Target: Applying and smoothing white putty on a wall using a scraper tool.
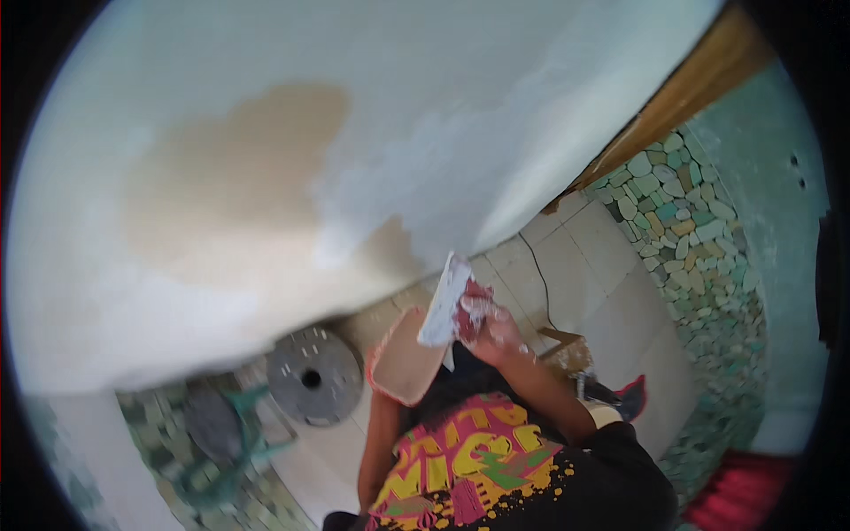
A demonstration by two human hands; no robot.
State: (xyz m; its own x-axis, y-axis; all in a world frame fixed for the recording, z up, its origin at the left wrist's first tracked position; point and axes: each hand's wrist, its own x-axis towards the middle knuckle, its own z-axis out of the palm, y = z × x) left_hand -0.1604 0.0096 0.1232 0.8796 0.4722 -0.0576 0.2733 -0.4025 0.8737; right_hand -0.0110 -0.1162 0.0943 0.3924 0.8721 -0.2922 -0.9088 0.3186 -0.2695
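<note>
My right hand (491, 329), smeared with white paste, grips a wide putty knife (445, 301). Its blade is coated in white filler and stands tilted up near the lower edge of the wall. Just left of the knife is a shallow, peach-coloured mud pan (409, 358) with a reddish rim, held up by my left arm. The pan hides most of my left hand, so its fingers barely show. In front of me the wall (425, 177) has white filler over much of it, with tan patches (257, 177) showing through.
A grey round spool-like disc (314, 376) lies on the tiled floor (611, 301) at left, beside a green frame (239, 434). A dark cable (540, 274) runs across the tiles to a small wooden piece (565, 350). Pebble mosaic (682, 212) and red cloth (739, 491) are at right.
</note>
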